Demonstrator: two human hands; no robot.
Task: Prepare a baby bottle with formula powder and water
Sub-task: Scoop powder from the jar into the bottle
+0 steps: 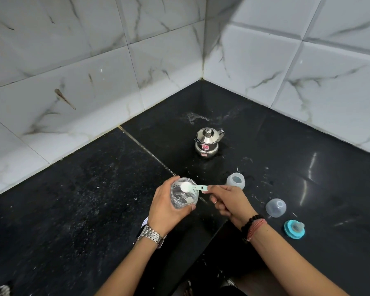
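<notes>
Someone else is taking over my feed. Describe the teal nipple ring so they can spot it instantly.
Start at the black stone counter and look to its right side, past the right hand. Three small items run diagonally toward the viewer: a frosted plastic jar, a clear dome-shaped cap, then the round teal plastic ring with a translucent nipple. It is the nearest and the only coloured one.

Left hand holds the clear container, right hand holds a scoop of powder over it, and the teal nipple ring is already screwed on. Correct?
Not quite: in the head view the teal nipple ring lies on the counter, apart. The left hand grips the clear container; the right hand holds the scoop over it.
</notes>
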